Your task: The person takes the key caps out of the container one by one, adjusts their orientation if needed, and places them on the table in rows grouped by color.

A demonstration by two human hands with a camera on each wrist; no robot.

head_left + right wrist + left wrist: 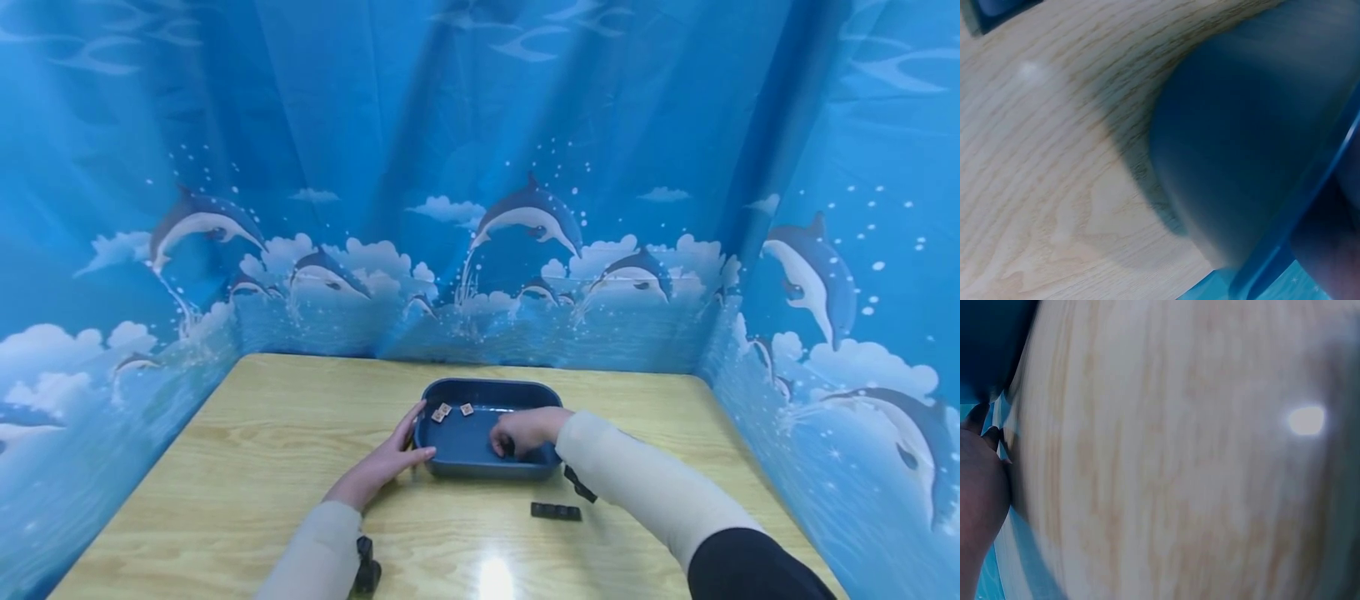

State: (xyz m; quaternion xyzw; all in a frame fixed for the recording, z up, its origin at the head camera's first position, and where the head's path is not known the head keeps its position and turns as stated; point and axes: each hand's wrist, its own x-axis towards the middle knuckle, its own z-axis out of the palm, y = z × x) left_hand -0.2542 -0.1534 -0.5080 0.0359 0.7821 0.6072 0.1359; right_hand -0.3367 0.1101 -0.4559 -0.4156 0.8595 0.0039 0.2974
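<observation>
A dark blue rectangular basin [480, 471] stands on the table, its near wall facing me. Around its left front corner my left hand [386, 462] spreads, straight fingers along the left side and thumb at the near rim. My right hand [525, 429] reaches down inside the right half of the basin with fingers bent toward the floor. Whether those fingertips pinch something I cannot tell. Small light wooden cubes with dark marks lie at the back left of the basin: one cube [467, 409] alone, others [441, 412] close together.
A short black strip with compartments [556, 511] lies on the wood-grain table [300, 417] in front of the basin's right side. A blue dolphin-print curtain [480, 167] encloses the table at the back and sides. Dark wrist cameras are strapped under both sleeves.
</observation>
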